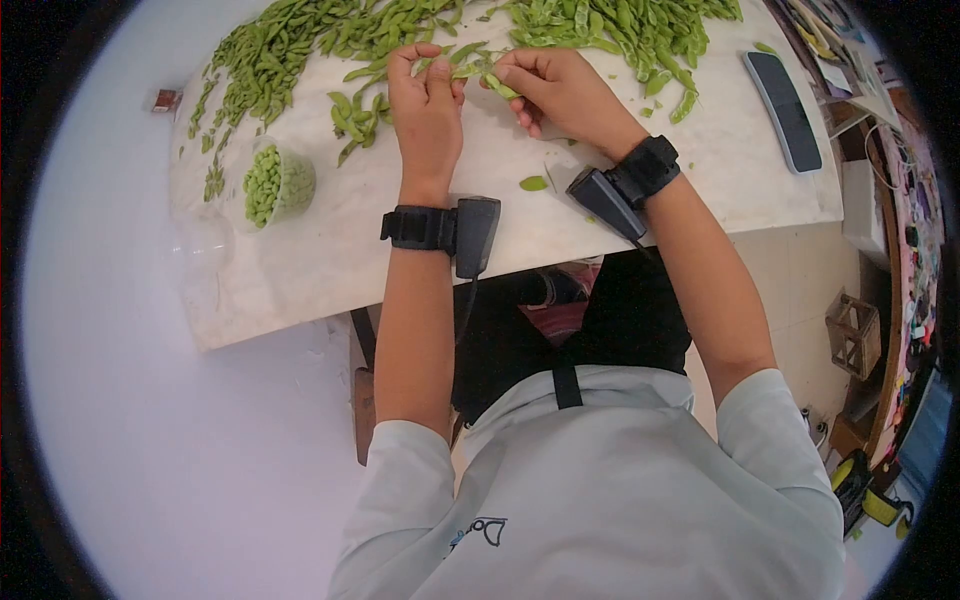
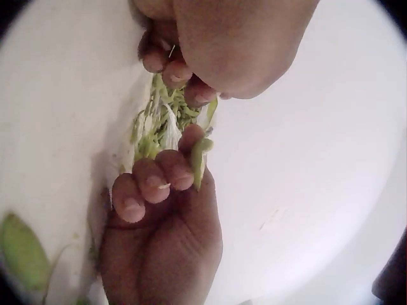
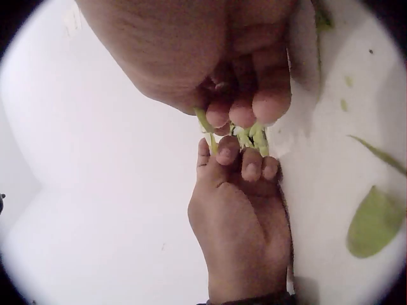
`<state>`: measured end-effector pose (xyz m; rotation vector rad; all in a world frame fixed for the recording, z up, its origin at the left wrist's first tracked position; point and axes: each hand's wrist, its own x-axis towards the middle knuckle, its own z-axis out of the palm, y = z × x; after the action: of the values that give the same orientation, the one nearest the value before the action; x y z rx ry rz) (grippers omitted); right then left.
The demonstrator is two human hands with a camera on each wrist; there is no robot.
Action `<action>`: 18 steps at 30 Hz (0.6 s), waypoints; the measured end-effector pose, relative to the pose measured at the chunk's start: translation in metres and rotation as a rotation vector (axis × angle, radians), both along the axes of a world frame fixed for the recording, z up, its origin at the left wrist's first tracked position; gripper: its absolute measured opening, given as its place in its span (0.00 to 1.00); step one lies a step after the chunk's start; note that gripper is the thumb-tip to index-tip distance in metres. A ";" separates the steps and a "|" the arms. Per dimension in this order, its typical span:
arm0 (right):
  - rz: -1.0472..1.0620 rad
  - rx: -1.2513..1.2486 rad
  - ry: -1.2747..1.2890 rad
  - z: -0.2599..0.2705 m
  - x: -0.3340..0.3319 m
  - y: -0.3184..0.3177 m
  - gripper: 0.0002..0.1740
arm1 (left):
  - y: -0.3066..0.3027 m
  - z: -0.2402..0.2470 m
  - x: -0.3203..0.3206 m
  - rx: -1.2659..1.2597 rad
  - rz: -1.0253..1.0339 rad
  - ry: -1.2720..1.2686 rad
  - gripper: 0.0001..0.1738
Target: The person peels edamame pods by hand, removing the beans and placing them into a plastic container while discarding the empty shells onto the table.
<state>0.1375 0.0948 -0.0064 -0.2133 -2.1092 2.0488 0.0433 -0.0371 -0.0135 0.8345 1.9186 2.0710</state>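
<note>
My right hand pinches a green edamame pod between thumb and fingers. In the left wrist view that pod lies along the fingertips. Close beside it on the left, my left hand has its thumb and fingers curled together around a bit of green pod. Both hands are held over the near side of the pod heaps, fingertips facing each other. A clear plastic cup of shelled green beans stands left of the left wrist, tilted in this view.
Whole pods spread over the far left of the pale table; flatter, lighter pods lie at the far right. A small cluster sits by the left hand. One flat pod piece lies between the wrists. A phone rests at right.
</note>
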 end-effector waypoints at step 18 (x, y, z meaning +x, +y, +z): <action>-0.242 0.108 0.099 -0.013 -0.004 0.009 0.15 | -0.005 0.010 0.009 -0.285 -0.061 0.438 0.08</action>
<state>0.1338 0.1042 -0.0193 -0.3272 -2.0180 1.7668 0.0522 -0.0420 -0.0031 1.3356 2.2945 1.6201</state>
